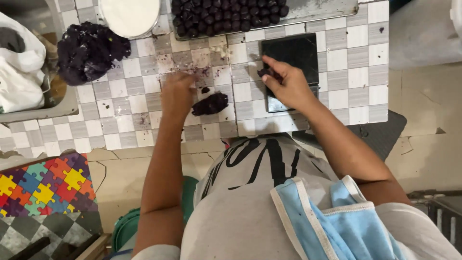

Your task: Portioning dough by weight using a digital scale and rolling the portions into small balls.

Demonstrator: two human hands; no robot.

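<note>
Head view: my left hand (pixel 177 94) lies palm down on the checked table (pixel 120 103), blurred, so I cannot tell whether the fingers are spread or curled, or whether anything is under them. Just right of it sits a dark purple lump (pixel 210 104) of dough, with a small crumb (pixel 205 90) above it, both apart from my fingers. My right hand (pixel 288 85) is over the black scale (pixel 294 60), fingers narrowed around a small dark piece (pixel 264 73) at the scale's left edge. Beyond the scale, at the far edge of the table, a metal tray (pixel 327 8) holds rows of dark balls (pixel 226 15). Left of the tray is a white round lid (pixel 130 15), and further left a big heap of the same purple dough (pixel 89 50). At the far left a grey tub (pixel 53 108) holds white bags (pixel 19 72). A blue cloth (pixel 337 219) hangs at my chest
</note>
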